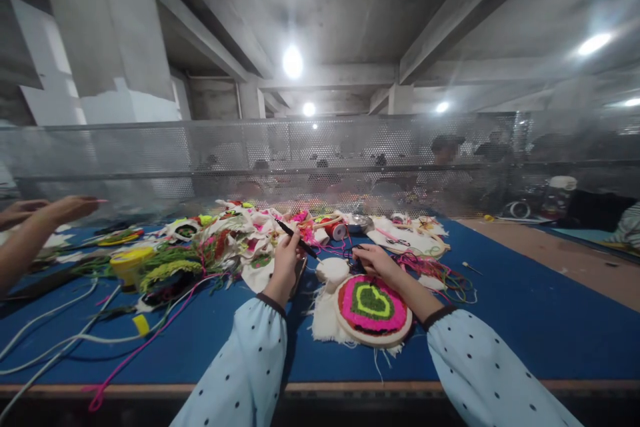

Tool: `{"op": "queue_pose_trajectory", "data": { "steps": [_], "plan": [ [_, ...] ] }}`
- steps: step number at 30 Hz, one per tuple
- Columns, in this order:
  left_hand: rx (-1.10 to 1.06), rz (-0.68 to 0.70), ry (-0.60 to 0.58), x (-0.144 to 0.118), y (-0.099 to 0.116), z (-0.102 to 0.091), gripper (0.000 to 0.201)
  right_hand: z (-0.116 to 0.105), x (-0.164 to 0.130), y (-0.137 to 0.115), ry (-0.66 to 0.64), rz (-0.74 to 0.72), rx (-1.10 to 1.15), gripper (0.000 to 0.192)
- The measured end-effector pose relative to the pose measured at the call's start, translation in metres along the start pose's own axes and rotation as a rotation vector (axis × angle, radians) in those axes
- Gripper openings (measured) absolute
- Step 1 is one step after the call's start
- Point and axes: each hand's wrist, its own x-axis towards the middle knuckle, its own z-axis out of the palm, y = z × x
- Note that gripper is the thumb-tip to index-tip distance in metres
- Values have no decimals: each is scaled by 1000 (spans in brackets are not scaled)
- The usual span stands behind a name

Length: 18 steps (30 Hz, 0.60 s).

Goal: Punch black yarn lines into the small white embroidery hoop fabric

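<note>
Hooped embroidery (395, 310), green-and-yellow heart (373, 301) on pink, lies near the worktop's front edge (350, 385); left hand (285, 263) pinches a black tool (284, 227), right hand (377, 261) dark yarn (355, 255).

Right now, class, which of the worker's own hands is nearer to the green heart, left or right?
Right. The right hand is just beyond the green heart; the left hand, holding a black tool, is farther off to its left.
</note>
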Motion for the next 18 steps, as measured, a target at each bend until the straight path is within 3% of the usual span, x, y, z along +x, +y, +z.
{"op": "queue_pose_trajectory", "data": {
  "steps": [3, 6, 9, 13, 18],
  "plan": [
    [235, 191, -13, -4, 1, 2, 40, -4, 3, 0, 64, -4, 17, 31],
    [684, 529, -46, -13, 4, 4, 36, -11, 4, -4, 176, -25, 32, 28],
    [1035, 758, -202, -20, 4, 6, 33, -23, 5, -10, 353, -65, 91, 23],
    [1172, 789, -419, -16, -5, 3, 27, -46, 4, -16, 589, -132, 264, 17],
    [1328, 716, -380, -4, -10, -7, 22, -75, 3, -16, 776, -164, 383, 16]
  ]
}}
